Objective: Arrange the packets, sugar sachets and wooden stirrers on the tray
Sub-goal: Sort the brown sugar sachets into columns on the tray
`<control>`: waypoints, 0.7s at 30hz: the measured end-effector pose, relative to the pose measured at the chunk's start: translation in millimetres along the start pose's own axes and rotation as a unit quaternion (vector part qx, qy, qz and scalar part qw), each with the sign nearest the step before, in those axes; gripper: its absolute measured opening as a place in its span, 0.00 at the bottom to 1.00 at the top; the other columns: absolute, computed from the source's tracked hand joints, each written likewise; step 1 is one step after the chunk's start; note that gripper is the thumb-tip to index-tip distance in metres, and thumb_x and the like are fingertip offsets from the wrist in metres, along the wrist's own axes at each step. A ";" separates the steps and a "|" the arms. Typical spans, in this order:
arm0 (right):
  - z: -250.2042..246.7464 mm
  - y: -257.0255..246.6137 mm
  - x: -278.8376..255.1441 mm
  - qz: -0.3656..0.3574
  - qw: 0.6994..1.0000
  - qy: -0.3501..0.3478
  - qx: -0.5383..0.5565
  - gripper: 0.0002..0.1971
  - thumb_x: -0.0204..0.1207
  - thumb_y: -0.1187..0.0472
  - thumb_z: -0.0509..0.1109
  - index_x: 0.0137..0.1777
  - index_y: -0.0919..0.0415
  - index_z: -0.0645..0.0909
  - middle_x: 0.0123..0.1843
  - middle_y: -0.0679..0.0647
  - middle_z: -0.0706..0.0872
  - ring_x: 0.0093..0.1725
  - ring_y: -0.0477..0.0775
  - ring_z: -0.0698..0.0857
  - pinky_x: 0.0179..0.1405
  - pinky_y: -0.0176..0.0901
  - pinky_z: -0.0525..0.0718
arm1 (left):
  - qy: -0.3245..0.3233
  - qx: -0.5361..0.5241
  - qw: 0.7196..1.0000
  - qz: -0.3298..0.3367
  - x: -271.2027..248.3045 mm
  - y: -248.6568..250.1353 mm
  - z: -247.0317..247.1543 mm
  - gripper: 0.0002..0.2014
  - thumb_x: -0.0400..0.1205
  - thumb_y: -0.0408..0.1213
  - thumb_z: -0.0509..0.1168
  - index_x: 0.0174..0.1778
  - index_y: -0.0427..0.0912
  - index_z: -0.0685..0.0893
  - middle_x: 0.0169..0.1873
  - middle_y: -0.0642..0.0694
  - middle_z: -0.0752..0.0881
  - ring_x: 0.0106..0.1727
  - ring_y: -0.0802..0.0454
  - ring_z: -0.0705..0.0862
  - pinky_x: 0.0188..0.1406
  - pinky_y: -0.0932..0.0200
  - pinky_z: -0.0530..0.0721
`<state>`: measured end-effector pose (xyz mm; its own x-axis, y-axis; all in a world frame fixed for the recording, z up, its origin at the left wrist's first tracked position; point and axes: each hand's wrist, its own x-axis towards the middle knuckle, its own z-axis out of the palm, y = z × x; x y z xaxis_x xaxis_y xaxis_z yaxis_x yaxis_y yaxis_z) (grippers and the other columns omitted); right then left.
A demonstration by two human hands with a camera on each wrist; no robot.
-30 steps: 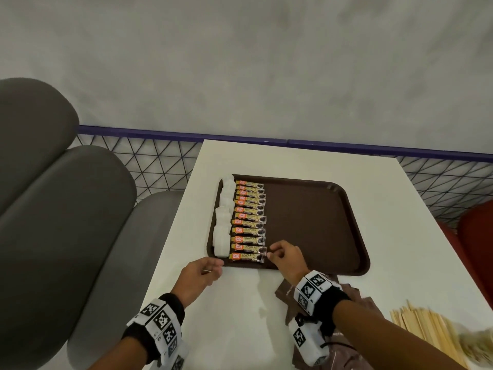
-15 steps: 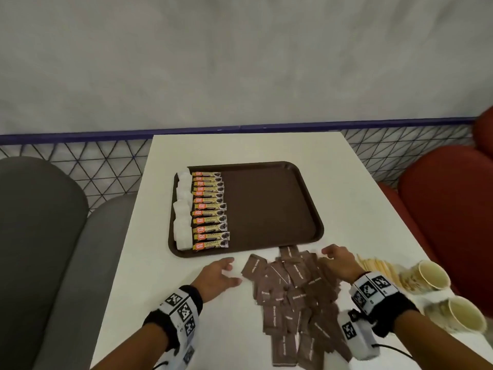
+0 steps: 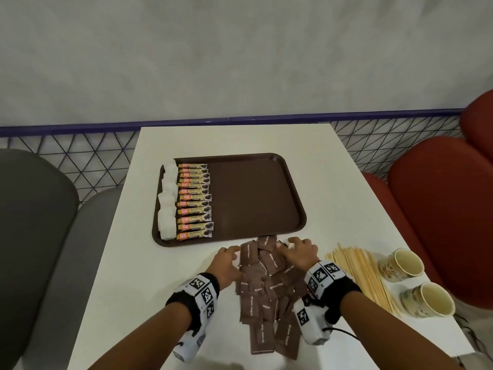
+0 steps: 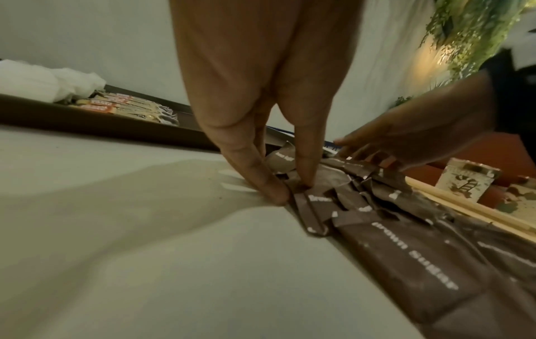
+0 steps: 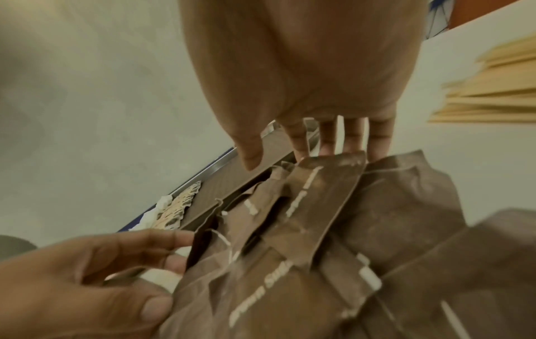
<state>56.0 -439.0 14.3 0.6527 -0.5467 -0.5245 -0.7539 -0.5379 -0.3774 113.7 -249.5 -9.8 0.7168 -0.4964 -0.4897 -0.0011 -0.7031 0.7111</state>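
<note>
A loose heap of brown sugar sachets lies on the white table just in front of the brown tray. My left hand presses straight fingers against the heap's left edge, with fingertips down on the sachets. My right hand lies with straight fingers over the heap's far right corner, thumb free in the right wrist view. Neither hand holds a sachet. A column of orange granule packets and white sachets fills the tray's left side. Wooden stirrers lie right of the heap.
Two paper cups stand at the table's right edge beside the stirrers. The tray's right two thirds are bare. Grey seats are on the left, red seats on the right, and a mesh rail runs behind the table.
My right hand left the granule packets on the tray and came back to the brown sachet heap. Both hands then closed in on the heap from either side.
</note>
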 end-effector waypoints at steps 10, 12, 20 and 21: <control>51.6 -25.6 12.3 -0.022 0.998 -0.010 -0.052 0.56 0.43 0.11 0.38 0.62 0.45 0.74 0.62 0.50 0.79 0.64 0.59 0.71 0.64 0.62 0.65 | 0.055 0.059 0.996 0.033 -9.3 7.6 12.2 0.21 0.78 0.29 0.65 0.68 0.42 0.78 0.52 0.41 0.76 0.57 0.41 0.81 0.51 0.63 0.75; 72.1 -21.3 36.2 -0.012 0.999 -0.013 -0.045 0.62 0.34 0.09 0.34 0.61 0.45 0.75 0.61 0.50 0.79 0.63 0.59 0.71 0.63 0.62 0.64 | 0.059 0.064 0.995 0.055 -12.3 5.8 14.4 0.21 0.79 0.29 0.62 0.69 0.43 0.77 0.53 0.41 0.77 0.55 0.42 0.81 0.49 0.66 0.73; 27.8 -52.0 -18.9 -0.054 0.997 -0.024 -0.051 0.27 0.68 0.40 0.70 0.64 0.53 0.77 0.63 0.55 0.80 0.64 0.57 0.73 0.67 0.49 0.66 | -0.010 0.081 0.992 0.092 -20.9 2.8 11.6 0.27 0.83 0.30 0.59 0.79 0.46 0.64 0.67 0.40 0.70 0.62 0.47 0.77 0.54 0.75 0.71; 22.2 -52.5 -21.7 -0.060 0.996 -0.036 -0.055 0.22 0.73 0.48 0.68 0.66 0.55 0.76 0.64 0.57 0.79 0.66 0.58 0.73 0.69 0.48 0.66 | -0.017 0.072 0.993 0.092 -21.4 1.8 8.4 0.28 0.83 0.30 0.60 0.79 0.47 0.62 0.67 0.40 0.70 0.60 0.48 0.77 0.53 0.75 0.71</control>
<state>79.7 -384.7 28.6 0.7277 -0.4287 -0.5354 -0.6550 -0.6660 -0.3569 92.6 -244.5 -2.2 0.6707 -0.6393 -0.3762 -0.2317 -0.6623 0.7125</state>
